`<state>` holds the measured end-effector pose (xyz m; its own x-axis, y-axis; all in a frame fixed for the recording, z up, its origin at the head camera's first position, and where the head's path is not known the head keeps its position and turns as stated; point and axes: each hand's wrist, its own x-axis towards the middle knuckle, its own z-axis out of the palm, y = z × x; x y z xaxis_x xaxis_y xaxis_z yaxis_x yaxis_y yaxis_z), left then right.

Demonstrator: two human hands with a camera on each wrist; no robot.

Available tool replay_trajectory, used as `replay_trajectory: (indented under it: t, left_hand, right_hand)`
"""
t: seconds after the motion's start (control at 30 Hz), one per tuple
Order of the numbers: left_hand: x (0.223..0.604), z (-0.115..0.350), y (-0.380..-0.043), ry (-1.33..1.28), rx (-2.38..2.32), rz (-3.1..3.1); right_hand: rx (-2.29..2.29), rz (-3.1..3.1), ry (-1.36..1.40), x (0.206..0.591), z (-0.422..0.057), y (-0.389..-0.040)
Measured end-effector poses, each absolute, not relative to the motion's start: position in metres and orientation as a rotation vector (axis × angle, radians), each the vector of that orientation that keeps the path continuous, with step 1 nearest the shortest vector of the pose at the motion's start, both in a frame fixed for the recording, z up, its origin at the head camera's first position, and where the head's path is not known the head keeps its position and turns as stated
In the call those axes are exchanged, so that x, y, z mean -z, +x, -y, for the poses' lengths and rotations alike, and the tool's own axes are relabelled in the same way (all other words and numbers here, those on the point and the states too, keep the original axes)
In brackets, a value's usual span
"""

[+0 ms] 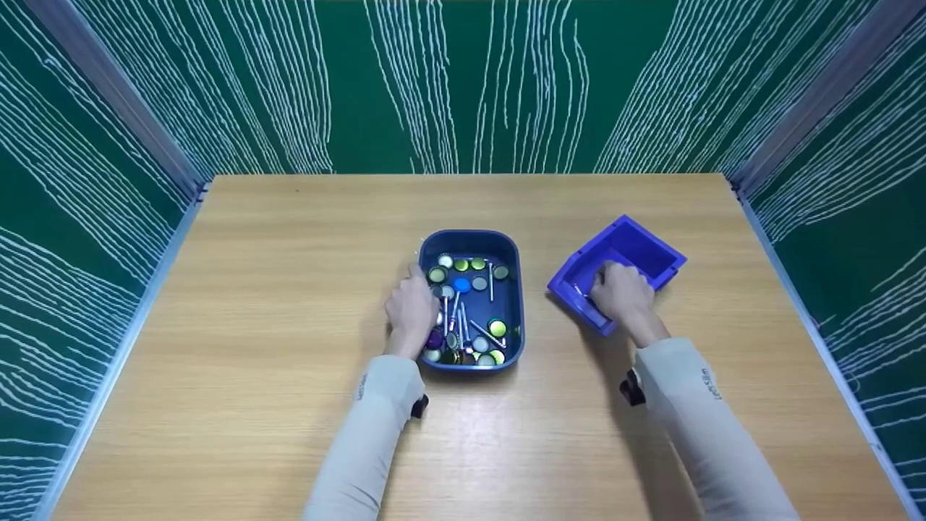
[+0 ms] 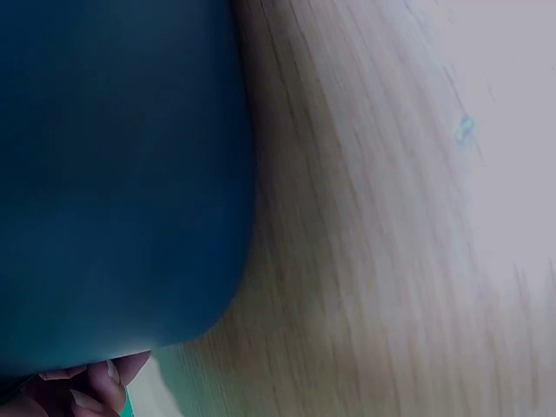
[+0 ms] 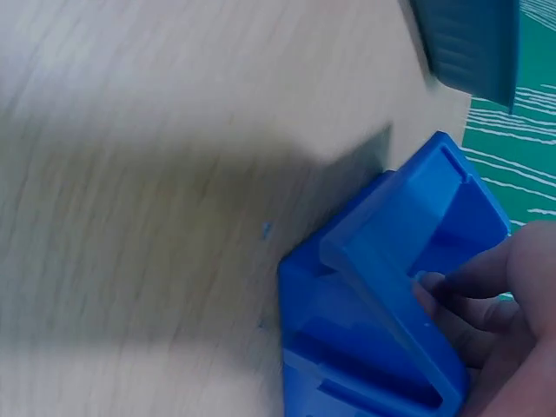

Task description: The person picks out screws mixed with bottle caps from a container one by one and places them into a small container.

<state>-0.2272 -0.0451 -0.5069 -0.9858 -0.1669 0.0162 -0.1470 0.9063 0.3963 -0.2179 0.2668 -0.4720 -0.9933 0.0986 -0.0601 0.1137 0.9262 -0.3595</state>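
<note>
My left hand grips the left rim of a dark blue tub. In the left wrist view its curled fingers show at the end of the tub's outer wall. Inside the tub lie several bottle caps and long metal screws. My right hand reaches over the near side of a purple-blue bin, fingers bent down inside. Small shiny pieces lie in the bin beside them. Thumb and fingertips come close together in the right wrist view; I cannot tell whether they pinch anything.
Both containers stand on a wooden table, the bin turned at an angle to the right of the tub. Green walls with white streaks enclose the back and sides.
</note>
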Motion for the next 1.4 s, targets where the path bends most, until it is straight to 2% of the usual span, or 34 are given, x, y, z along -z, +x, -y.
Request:
replay_trajectory:
  t: [0.43,0.87,1.4]
  left_hand:
    - [0.508,0.046,-0.227,0.25,0.616,3.004]
    - [0.507,0.045,-0.227,0.266,0.618,3.014]
    - [0.504,0.045,-0.225,0.259,0.602,3.016]
  right_hand:
    - [0.751,-3.129,0.149,0.449,-0.255,-0.22]
    - [0.775,-3.081,-0.043,0.436,-0.208,-0.217]
    - [0.66,-3.043,-0.525,0.441,-0.165,-0.208]
